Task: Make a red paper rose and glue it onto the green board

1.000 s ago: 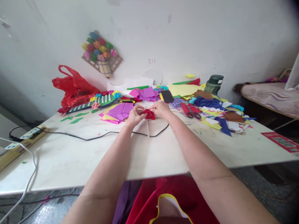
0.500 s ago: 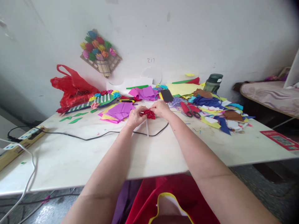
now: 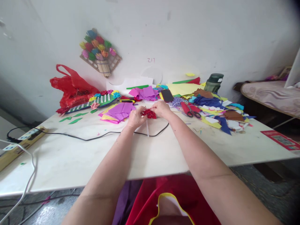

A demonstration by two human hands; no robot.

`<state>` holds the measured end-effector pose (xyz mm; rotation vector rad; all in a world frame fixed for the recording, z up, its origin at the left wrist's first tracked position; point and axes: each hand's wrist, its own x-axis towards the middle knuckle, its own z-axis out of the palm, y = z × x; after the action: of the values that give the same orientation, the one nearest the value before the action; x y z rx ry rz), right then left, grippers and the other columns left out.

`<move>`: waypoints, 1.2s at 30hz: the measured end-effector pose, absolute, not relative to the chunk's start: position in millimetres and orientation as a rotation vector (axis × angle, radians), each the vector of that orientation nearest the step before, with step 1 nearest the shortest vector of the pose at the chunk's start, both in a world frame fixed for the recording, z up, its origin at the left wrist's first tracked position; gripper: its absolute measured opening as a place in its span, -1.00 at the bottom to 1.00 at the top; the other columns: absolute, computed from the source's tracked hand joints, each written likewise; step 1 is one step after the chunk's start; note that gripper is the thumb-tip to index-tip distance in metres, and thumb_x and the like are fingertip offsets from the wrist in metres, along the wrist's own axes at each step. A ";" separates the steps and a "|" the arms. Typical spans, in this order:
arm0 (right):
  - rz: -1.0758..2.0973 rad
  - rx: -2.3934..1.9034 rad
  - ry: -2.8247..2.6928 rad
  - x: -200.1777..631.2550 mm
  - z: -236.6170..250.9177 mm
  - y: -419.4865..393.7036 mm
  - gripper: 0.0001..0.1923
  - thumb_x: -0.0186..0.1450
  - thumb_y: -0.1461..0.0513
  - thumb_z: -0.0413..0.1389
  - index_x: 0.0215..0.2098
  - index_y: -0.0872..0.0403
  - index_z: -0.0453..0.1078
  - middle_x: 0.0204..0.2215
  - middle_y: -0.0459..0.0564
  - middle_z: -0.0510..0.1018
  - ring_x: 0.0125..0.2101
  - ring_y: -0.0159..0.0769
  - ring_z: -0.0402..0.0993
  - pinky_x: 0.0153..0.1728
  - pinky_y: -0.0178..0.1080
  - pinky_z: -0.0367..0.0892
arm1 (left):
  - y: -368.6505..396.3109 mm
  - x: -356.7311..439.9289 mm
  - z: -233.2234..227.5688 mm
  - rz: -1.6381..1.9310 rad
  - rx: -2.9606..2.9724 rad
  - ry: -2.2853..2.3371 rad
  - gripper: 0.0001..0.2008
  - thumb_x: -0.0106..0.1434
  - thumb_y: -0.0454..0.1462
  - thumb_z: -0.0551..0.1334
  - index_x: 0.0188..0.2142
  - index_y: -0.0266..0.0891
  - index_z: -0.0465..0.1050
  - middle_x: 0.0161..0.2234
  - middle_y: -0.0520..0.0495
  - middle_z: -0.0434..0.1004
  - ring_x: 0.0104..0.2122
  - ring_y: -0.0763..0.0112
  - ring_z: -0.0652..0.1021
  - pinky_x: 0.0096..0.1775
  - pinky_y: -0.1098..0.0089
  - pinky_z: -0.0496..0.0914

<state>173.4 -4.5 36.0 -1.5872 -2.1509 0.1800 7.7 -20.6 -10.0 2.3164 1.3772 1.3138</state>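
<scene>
A small red paper flower (image 3: 149, 113) is held just above the table (image 3: 70, 156), toward its far middle, pinched between both hands. The left hand (image 3: 135, 117) is closed on the flower's left side, and the right hand (image 3: 161, 108) grips its right side with the fingertips curled in. A thin white stick (image 3: 147, 127) hangs down from the flower to the tabletop, crossing a black cable (image 3: 93, 137). Compared with a second ago, little has shifted: the hands have stayed on the flower in almost the same spot, with only slight working of the fingers, so the shaping of the red paper appears to be in progress rather than finished. Just behind the left hand a stack of purple paper squares (image 3: 122, 111) is seen, and red-handled scissors (image 3: 192, 112) lie to the right, beside a heap of coloured scraps (image 3: 217, 112). A red plastic bag (image 3: 71, 87) rests against the wall at the far left.
</scene>
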 end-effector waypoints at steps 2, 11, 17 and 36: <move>0.172 -1.586 -2.157 173.5 36.3 -4.8 -0.77 0.22 0.16 0.10 -0.23 -0.06 0.59 -0.22 -0.05 0.62 -0.17 -0.23 0.49 -0.26 -0.31 0.29 | -21.4 8.3 -8.9 1.288 2.347 1.372 -0.78 0.02 -0.34 0.21 -0.28 -0.21 0.44 -0.37 -0.09 0.60 -0.39 0.32 0.58 -0.28 0.36 0.43; 0.168 -1.602 -2.163 172.3 39.1 -8.0 -0.78 0.22 0.16 0.11 -0.26 -0.07 0.59 -0.22 -0.06 0.63 -0.17 -0.23 0.49 -0.26 -0.31 0.30 | -25.8 12.7 -3.7 1.184 2.486 1.498 -0.78 0.02 -0.34 0.21 -0.27 -0.21 0.43 -0.38 -0.11 0.59 -0.37 0.24 0.57 -0.27 0.31 0.38; 0.190 -1.589 -2.154 171.4 37.7 -6.4 -0.78 0.21 0.14 0.11 -0.28 -0.06 0.60 -0.27 -0.07 0.63 -0.21 -0.24 0.50 -0.30 -0.31 0.28 | -28.4 13.8 -1.7 1.166 2.427 1.586 -0.83 0.03 -0.33 0.22 -0.31 -0.19 0.40 -0.40 -0.10 0.57 -0.37 0.22 0.56 -0.28 0.29 0.36; 0.157 -1.536 -2.164 172.7 36.9 -6.8 -0.76 0.22 0.16 0.10 -0.23 -0.06 0.58 -0.20 -0.05 0.62 -0.16 -0.24 0.48 -0.23 -0.31 0.30 | -17.7 9.2 -2.5 1.408 1.256 1.041 -0.65 -0.06 -0.12 0.30 -0.33 -0.28 0.34 -0.47 -0.03 0.48 -0.41 0.35 0.53 -0.33 0.31 0.44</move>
<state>172.7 -6.8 36.9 -1.5362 -2.1640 0.1570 9.2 -17.7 -2.5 1.2560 1.0406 1.4076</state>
